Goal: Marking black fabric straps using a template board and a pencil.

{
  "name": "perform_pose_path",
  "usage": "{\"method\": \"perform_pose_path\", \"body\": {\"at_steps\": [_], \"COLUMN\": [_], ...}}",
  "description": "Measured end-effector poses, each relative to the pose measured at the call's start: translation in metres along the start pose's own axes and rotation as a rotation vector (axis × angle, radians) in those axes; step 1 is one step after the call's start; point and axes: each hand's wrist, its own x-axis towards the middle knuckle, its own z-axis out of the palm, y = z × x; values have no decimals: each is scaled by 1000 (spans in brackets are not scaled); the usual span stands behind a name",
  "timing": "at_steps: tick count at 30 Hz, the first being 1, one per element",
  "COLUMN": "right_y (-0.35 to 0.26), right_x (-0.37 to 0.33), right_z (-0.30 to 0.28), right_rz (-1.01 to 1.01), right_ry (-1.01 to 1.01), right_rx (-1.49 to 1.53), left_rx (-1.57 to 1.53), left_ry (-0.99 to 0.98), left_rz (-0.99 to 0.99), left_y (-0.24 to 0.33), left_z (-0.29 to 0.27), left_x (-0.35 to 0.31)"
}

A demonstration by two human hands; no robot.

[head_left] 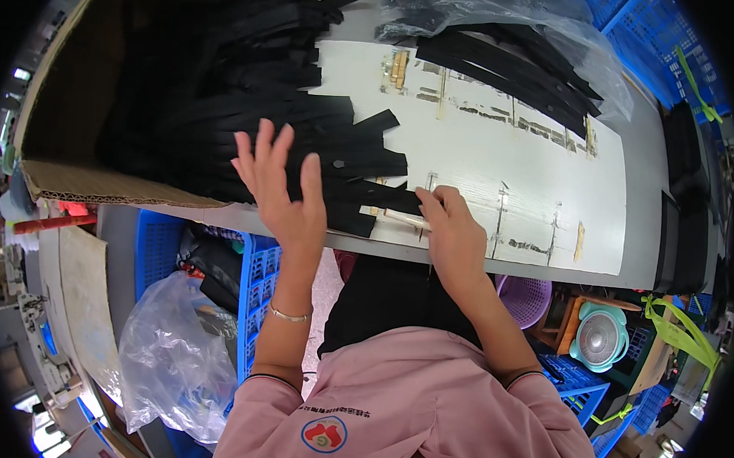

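Observation:
A thick pile of flat black fabric strips [306,116] spreads out of a cardboard box onto the white board [540,200]. Over the pile's near part, my left hand [282,197] is raised with its fingers spread, gripping nothing. My right hand [456,241] pinches the end of one black strip [401,199] near the board's front edge. A pale, slim stick like a pen [406,219] runs from under that hand's fingers toward the pile; whether the hand grips it too, I cannot tell. Dark line marks and tape bits cover parts of the board.
The open cardboard box [123,187] stands at the left. More black strips [513,72] lie at the back under clear plastic [483,11]. Below the table's front edge are a blue crate [257,306], a plastic bag [173,351], a purple basket [523,301] and a small turquoise fan [600,337].

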Motion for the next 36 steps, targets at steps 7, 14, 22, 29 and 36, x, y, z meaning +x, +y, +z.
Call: {"method": "perform_pose_path", "body": {"at_steps": [7, 14, 22, 29, 36], "right_y": [20, 50, 124, 165, 172], "right_x": [23, 13, -27, -59, -65], "right_z": [-24, -62, -108, -143, -146], "right_rz": [56, 94, 520, 725, 768], "right_ry": [-164, -168, -239, -161, -126], "right_rx": [237, 250, 684, 658, 672], "left_rx": [-164, -75, -132, -116, 13], "left_ry": [-341, -259, -331, -722, -718], "left_rz": [174, 55, 295, 268, 178], "left_y": [34, 27, 64, 96, 69], "left_z": [9, 30, 33, 33, 25], "left_x": [-48, -27, -63, -100, -65]}}
